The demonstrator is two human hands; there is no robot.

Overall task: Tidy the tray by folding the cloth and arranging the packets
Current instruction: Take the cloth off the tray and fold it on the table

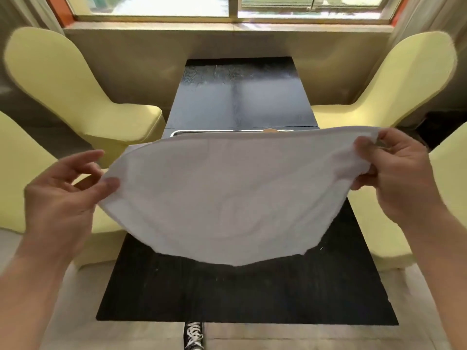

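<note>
White cloth (pixel 227 198) held up in the air above the black table (pixel 240 97), stretched between both hands. Right hand (pixel 399 178) closed on the cloth's upper right corner, thumb pressed over bunched fabric against the curled fingers. Left hand (pixel 63 195) at the opposite edge, thumb on top of the fabric, fingers loosely spread and partly behind it; pinching the left edge between thumb and fingers, though contact underneath hidden by the cloth. From the right grip, top hem running leftward in a shallow arc; below both grips, lower edge sagging to a blunt point toward the body. Just past the top hem, between the two grips, a sliver of metal tray (pixel 202 132) rim on the table, the rest covered from view. Packets not discernible. Pale yellow chairs (pixel 75 84) outward of each hand on both sides of the table. Window (pixel 227 8) far beyond. One laced shoe (pixel 194 334) below the table's near edge.
</note>
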